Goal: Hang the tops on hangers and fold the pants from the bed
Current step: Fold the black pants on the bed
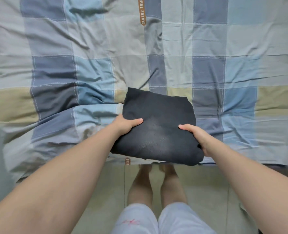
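The folded dark pants point(158, 125) are held between both hands at the near edge of the checked bed cover point(92, 53) — gripped by the left hand point(125, 124) on one side, by the right hand point(196, 137) on the other, thumbs on top.

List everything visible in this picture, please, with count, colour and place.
folded garment: one, black, on the near edge of the bed cover, held from both sides
bed cover: one, checked blue, grey and pale yellow, wrinkled, fills the upper picture
brown label: two, white letters, one top centre, one at the cover's near edge
floor: pale tiles, below the cover's near edge
shorts: one pair, pale, bottom centre
legs: two, bare, on the floor
left hand: one, grips the garment's left side, thumb on top
right hand: one, grips the garment's right side, thumb on top
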